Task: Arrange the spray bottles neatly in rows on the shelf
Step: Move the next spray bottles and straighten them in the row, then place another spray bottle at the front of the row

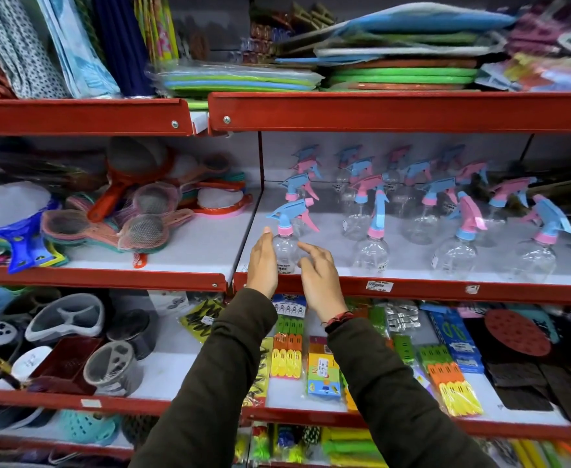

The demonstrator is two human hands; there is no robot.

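Several clear spray bottles with blue and pink trigger heads stand in rows on the white middle shelf (412, 271) with a red front lip. The front-left bottle (286, 246) stands upright at the shelf's front left corner. My left hand (262, 261) rests flat against its left side. Just to its right, my right hand (319, 275) has its fingers spread and is barely off the bottle. Neither hand is closed around it. Another front-row bottle (373, 251) stands to the right, then two others (456, 255) (535, 255).
Mesh strainers (142, 228) and a blue scoop lie on the shelf section to the left. Stacked mats (402, 67) fill the shelf above. Packets of clothes pegs (287, 352) and holders (113, 366) sit on the shelf below. A price tag (378, 286) is stuck on the red lip.
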